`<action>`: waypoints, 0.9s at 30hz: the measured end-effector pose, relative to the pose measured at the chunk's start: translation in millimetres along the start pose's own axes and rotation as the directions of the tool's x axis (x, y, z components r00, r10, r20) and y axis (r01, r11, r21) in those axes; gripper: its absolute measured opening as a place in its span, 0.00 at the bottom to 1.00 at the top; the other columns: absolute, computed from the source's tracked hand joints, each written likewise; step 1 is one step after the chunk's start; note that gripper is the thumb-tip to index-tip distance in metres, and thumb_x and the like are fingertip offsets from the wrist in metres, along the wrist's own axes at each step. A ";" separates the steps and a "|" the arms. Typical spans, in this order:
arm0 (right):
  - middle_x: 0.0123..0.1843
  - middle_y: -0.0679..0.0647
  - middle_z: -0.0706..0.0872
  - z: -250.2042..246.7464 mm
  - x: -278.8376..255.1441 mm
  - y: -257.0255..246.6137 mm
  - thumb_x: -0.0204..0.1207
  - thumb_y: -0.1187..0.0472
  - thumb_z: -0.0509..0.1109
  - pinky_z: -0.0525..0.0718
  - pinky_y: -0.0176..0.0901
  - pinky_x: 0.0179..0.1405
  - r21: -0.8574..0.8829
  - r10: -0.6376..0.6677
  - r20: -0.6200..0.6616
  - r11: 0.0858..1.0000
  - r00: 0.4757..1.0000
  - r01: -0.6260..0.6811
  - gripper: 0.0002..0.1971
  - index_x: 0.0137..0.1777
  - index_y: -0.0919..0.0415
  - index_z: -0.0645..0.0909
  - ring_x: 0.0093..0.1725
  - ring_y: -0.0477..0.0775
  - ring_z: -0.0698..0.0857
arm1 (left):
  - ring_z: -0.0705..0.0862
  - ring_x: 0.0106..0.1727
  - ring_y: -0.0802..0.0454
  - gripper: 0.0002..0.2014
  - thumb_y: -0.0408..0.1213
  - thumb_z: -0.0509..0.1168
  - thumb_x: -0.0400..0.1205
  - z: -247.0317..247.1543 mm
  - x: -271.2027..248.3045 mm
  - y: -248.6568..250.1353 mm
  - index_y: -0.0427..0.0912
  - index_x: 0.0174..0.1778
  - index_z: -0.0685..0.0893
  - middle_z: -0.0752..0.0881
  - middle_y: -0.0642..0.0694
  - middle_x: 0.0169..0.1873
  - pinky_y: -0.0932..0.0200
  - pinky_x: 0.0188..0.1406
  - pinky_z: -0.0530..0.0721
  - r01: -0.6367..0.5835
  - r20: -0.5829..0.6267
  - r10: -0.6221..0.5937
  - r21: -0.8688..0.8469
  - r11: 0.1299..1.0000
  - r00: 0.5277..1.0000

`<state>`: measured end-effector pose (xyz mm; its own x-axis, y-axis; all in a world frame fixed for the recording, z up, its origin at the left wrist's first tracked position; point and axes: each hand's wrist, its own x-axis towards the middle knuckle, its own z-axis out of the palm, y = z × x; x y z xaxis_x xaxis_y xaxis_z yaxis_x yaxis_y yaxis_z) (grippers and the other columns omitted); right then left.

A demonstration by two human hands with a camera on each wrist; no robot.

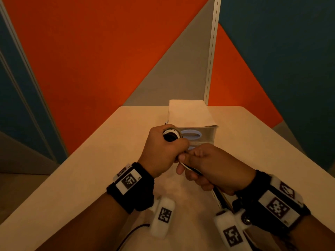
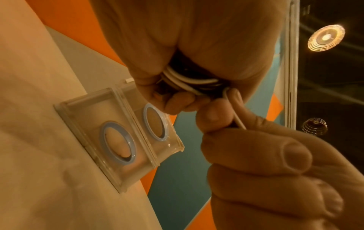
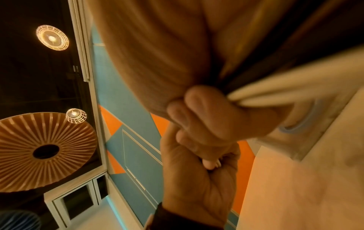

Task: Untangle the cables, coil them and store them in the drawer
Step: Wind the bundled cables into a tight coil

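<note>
from the head view, your left hand (image 1: 164, 151) holds one coil (image 1: 171, 134) of white and black cables, and your right hand (image 1: 208, 165) pinches the loose tail (image 1: 192, 170) just beside it, so i judge coiling is in hand. in the left wrist view, one clear drawer box (image 2: 110, 140) with two blue rings lies beyond your grip; next you should wind the tail. the right wrist view is blurred.

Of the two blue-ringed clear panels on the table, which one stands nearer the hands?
The tilted panel, raised off the table right under the left hand with its coiled cables. The other panel lies flat, farther from the grip.
</note>
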<state>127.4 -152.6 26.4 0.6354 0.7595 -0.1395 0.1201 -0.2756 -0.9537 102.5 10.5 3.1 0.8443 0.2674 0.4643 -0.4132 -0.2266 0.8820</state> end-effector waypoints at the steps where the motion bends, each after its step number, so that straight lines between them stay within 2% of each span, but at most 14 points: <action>1: 0.27 0.54 0.74 0.1 0.9 0.6 0.89 0.51 0.60 0.62 0.34 0.20 0.028 -0.002 0.008 1.000 1.000 0.002 0.21 0.48 0.69 0.85 0.20 0.46 0.64 | 0.74 0.21 0.48 0.10 0.27 0.71 0.72 0.0 0.1 -0.2 0.35 0.28 0.78 0.77 0.45 0.20 0.56 0.24 0.73 0.010 -0.023 -0.010 -0.026 1.000 1.000; 5: 0.28 0.52 0.71 -8.1 -0.6 -2.9 0.89 0.49 0.59 0.61 0.34 0.20 0.195 0.007 0.087 0.981 0.996 -0.023 0.21 0.49 0.65 0.85 0.21 0.45 0.61 | 0.78 0.22 0.44 0.09 0.23 0.69 0.79 0.2 1.2 6.2 0.32 0.33 0.80 0.82 0.40 0.24 0.56 0.23 0.75 0.080 -0.091 -0.101 -0.213 0.974 0.991; 8: 0.27 0.51 0.69 -11.0 -0.7 -5.2 0.83 0.47 0.62 0.58 0.34 0.20 0.319 0.008 0.157 0.946 0.988 -0.058 0.19 0.46 0.63 0.84 0.22 0.43 0.59 | 0.86 0.29 0.44 0.06 0.26 0.65 0.85 0.6 1.6 12.3 0.31 0.43 0.82 0.85 0.36 0.33 0.55 0.26 0.83 0.234 -0.046 -0.289 -0.474 0.849 0.956; 10: 0.27 0.50 0.68 -8.5 -0.1 -4.9 0.82 0.47 0.62 0.58 0.33 0.20 0.364 0.008 0.188 0.928 0.982 -0.077 0.18 0.43 0.62 0.83 0.22 0.43 0.59 | 0.85 0.28 0.47 0.05 0.30 0.65 0.86 1.7 1.6 16.2 0.31 0.48 0.81 0.83 0.35 0.35 0.57 0.21 0.83 0.303 0.029 -0.353 -0.580 0.756 0.935; 11: 0.27 0.50 0.67 -6.2 -0.1 -4.7 0.83 0.47 0.62 0.58 0.32 0.19 0.378 0.011 0.199 0.922 0.980 -0.087 0.18 0.42 0.61 0.82 0.22 0.42 0.59 | 0.84 0.25 0.48 0.07 0.33 0.65 0.87 2.5 1.9 17.8 0.32 0.47 0.81 0.81 0.36 0.35 0.58 0.19 0.83 0.322 0.060 -0.365 -0.618 0.718 0.929; 13: 0.26 0.50 0.67 -0.2 -0.2 -3.2 0.85 0.47 0.60 0.59 0.31 0.18 0.393 0.018 0.206 0.914 0.978 -0.099 0.19 0.40 0.60 0.81 0.21 0.42 0.59 | 0.82 0.21 0.51 0.14 0.37 0.66 0.87 4.5 1.4 21.5 0.34 0.38 0.81 0.80 0.40 0.30 0.60 0.18 0.82 0.336 0.085 -0.387 -0.684 0.647 0.918; 16: 0.25 0.50 0.67 9.8 0.0 -0.8 0.85 0.45 0.60 0.59 0.31 0.18 0.356 0.017 0.198 0.930 0.980 -0.088 0.21 0.37 0.59 0.80 0.20 0.43 0.60 | 0.76 0.18 0.56 0.16 0.42 0.71 0.83 6.5 -0.4 23.6 0.43 0.30 0.80 0.76 0.48 0.23 0.64 0.18 0.78 0.321 0.073 -0.412 -0.753 0.574 0.908; 19: 0.26 0.51 0.68 14.3 0.7 1.1 0.86 0.45 0.59 0.58 0.33 0.19 0.282 0.005 0.177 0.958 0.984 -0.055 0.21 0.37 0.59 0.79 0.21 0.43 0.60 | 0.71 0.17 0.58 0.15 0.42 0.72 0.79 8.3 -2.4 23.6 0.44 0.31 0.76 0.72 0.50 0.22 0.65 0.16 0.73 0.333 0.074 -0.432 -0.757 0.562 0.899; 23: 0.26 0.51 0.70 20.3 2.9 5.5 0.89 0.47 0.56 0.60 0.33 0.20 0.178 -0.027 0.071 0.984 0.997 0.014 0.22 0.39 0.61 0.78 0.21 0.44 0.61 | 0.67 0.17 0.57 0.17 0.35 0.64 0.87 10.1 -2.8 21.9 0.43 0.30 0.73 0.69 0.50 0.20 0.64 0.15 0.69 0.335 0.058 -0.452 -0.756 0.562 0.890; 27: 0.27 0.52 0.70 18.3 4.6 6.0 0.89 0.47 0.57 0.59 0.35 0.22 0.166 -0.032 0.046 0.986 0.998 0.024 0.20 0.43 0.61 0.79 0.22 0.46 0.61 | 0.68 0.18 0.55 0.16 0.32 0.64 0.86 10.9 -2.5 19.8 0.42 0.32 0.73 0.70 0.49 0.21 0.62 0.16 0.69 0.288 -0.018 -0.423 -0.708 0.645 0.906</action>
<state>117.1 -140.0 15.2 0.5955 0.7942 -0.1213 0.0071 -0.1562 -0.9877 95.9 -4.8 18.5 0.9337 0.3548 0.0486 -0.2651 0.5936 0.7598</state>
